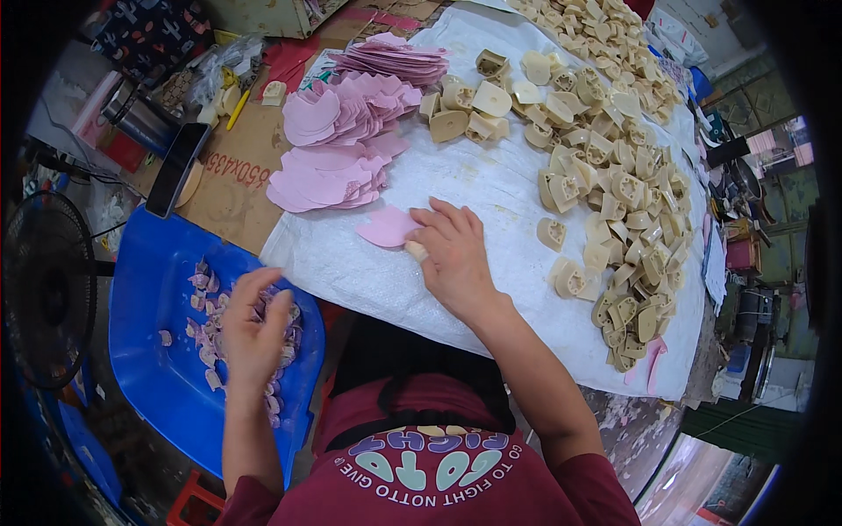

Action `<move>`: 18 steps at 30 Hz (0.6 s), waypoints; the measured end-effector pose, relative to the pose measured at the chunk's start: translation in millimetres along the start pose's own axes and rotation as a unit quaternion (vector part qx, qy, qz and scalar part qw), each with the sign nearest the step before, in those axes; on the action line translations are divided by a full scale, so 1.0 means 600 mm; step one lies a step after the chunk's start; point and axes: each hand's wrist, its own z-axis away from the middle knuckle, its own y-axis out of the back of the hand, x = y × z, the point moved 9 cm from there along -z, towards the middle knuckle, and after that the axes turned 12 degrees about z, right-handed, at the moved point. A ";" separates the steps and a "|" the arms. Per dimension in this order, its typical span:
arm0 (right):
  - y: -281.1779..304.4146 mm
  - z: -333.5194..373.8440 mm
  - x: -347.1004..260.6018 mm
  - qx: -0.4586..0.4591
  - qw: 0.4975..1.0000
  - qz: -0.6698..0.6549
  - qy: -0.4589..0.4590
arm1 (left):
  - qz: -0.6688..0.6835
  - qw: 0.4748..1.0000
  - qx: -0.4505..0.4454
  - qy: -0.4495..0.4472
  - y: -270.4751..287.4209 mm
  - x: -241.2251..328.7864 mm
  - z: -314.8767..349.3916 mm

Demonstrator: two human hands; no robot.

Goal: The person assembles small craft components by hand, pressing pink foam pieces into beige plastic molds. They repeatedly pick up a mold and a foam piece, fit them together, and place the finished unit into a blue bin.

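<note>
One pink cutout (pixel 384 228) lies left of your right hand (pixel 454 259), at its fingertips; cannot tell whether gripped. Your left hand (pixel 249 337), spread wide, hangs above blue tub (pixel 145 289).

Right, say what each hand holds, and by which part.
The right hand touches the right end of a pink cutout, with a beige thing by its fingers; whether either is gripped cannot be told. The left hand, open, holds nothing visible.
</note>
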 end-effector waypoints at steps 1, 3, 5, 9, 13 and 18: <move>0.001 0.007 0.007 0.001 1.000 -0.011 -0.010 | 0.033 0.999 -0.025 -0.017 -0.031 0.015 0.001; 0.003 0.022 0.023 0.018 0.996 -0.065 -0.049 | 0.064 0.987 -0.067 -0.134 -0.096 0.061 0.012; 0.008 0.031 0.032 0.034 0.991 -0.099 -0.082 | 0.048 0.964 -0.135 -0.224 -0.168 0.098 0.026; -0.003 0.036 0.060 0.077 0.959 -0.219 -0.164 | -0.001 0.951 -0.134 -0.280 -0.254 0.090 0.003; -0.005 0.050 0.103 0.081 0.843 -0.453 -0.277 | -0.012 0.955 -0.134 -0.263 -0.265 0.064 -0.007; 0.119 0.096 0.145 0.272 0.882 -0.293 -0.249 | -0.154 0.942 -0.059 -0.292 -0.241 0.097 -0.015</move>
